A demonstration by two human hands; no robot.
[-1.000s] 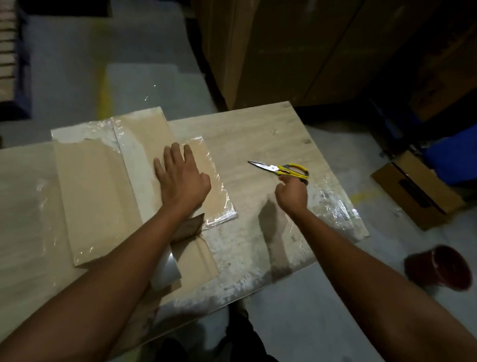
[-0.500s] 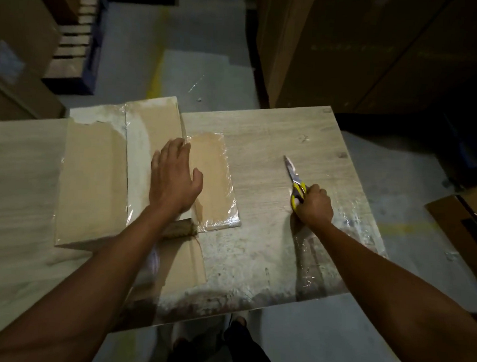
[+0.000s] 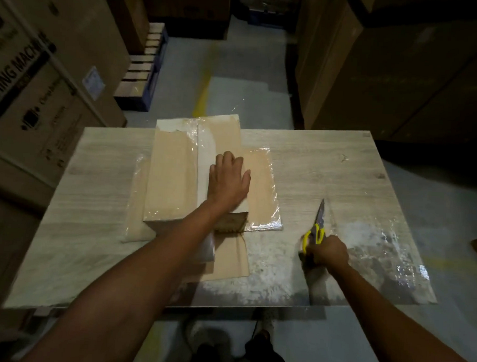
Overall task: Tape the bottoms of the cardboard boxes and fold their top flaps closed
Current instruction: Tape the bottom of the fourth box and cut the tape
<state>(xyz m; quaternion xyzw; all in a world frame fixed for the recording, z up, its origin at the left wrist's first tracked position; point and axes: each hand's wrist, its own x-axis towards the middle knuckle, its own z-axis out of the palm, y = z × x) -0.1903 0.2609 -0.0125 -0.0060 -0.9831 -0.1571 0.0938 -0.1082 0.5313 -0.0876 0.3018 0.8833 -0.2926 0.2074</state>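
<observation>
1. Cartons crowd the floor around the table (image 3: 328, 163): a large printed carton (image 3: 44, 84) stands at the left, and tall plain cartons (image 3: 373, 77) rise beyond the far right corner.
2. A wooden pallet (image 3: 144, 67) sits on the concrete past the far left side, and a yellow floor line (image 3: 203, 94) runs toward the table's far edge.
3. The cardboard box (image 3: 174, 178) lies on the table left of middle, reaching the far edge, with glossy clear tape (image 3: 203, 152) running along the seam of its upward face.
4. The left hand (image 3: 227, 181) lies flat on that face near its right edge, fingers straight and close together, pressing down. Its forearm crosses the box's near end and hides part of it.
5. One flap (image 3: 258, 192), shiny with film, spreads on the table just right of the box. A second flap (image 3: 230, 258) lies toward the person, partly under the forearm.
6. The right hand (image 3: 328, 251) is curled round the yellow handles of the scissors (image 3: 318, 225), whose blades point away from the person. They are well apart from the box, on its right.
7. Clear film (image 3: 392, 256) clings to the table's near right corner over a whitish, scuffed patch.
8. The scissors are blurred, so I cannot tell whether the blades touch the table.
9. The printed carton's lettering is cut off at the left edge. A brown shape at the right edge is mostly out of frame, and the person's shoes (image 3: 211, 341) below the table are dim.
</observation>
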